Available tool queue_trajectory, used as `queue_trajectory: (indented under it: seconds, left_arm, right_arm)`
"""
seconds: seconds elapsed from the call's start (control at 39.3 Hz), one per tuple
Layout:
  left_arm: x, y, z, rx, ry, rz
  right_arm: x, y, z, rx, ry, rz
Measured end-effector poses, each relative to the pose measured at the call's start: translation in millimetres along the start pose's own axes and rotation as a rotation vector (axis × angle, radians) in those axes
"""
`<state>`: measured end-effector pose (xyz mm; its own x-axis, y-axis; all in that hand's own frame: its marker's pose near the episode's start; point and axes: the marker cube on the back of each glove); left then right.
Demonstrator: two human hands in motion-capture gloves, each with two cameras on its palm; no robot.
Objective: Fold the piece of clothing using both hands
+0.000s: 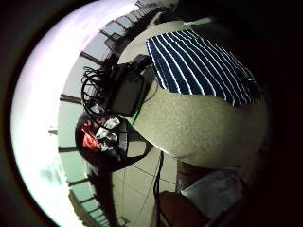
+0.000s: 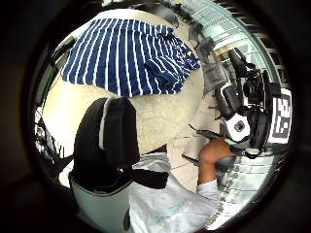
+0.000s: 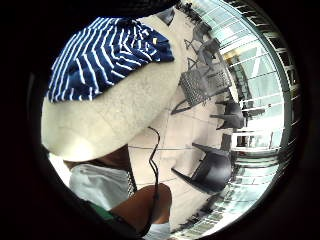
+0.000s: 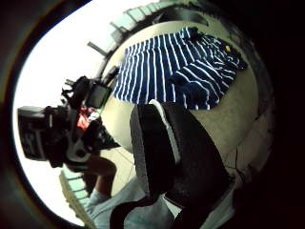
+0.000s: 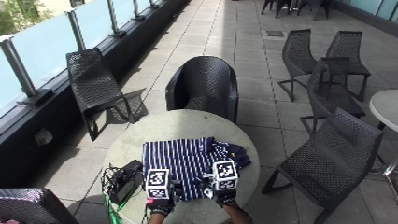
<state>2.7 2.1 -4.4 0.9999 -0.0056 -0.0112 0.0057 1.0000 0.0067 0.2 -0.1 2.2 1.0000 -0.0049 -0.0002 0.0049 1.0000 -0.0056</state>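
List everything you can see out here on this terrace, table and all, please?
Round table: one, pale grey, middle of the terrace.
Striped garment: one, navy with white stripes, lying on the table, partly bunched at its right side.
Black device with cables: one, black, at the table's left edge.
Chairs: several, dark woven, around the table and further back.
Second table: one, pale, only its edge shows at right.
Glass railing: along the left side.
Left hand: black glove, at the garment's near edge.
Right hand: black glove, at the garment's near edge.
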Motion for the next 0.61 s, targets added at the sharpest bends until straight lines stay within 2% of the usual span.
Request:
queue_trajectory:
  seconds: [0.61]
  left_arm:
    - [3.3, 5.9, -5.6, -0.013, 0.009, 0.009]
  right_arm:
    - [7.4, -1.2, 4.2, -0.007, 0.01, 0.011]
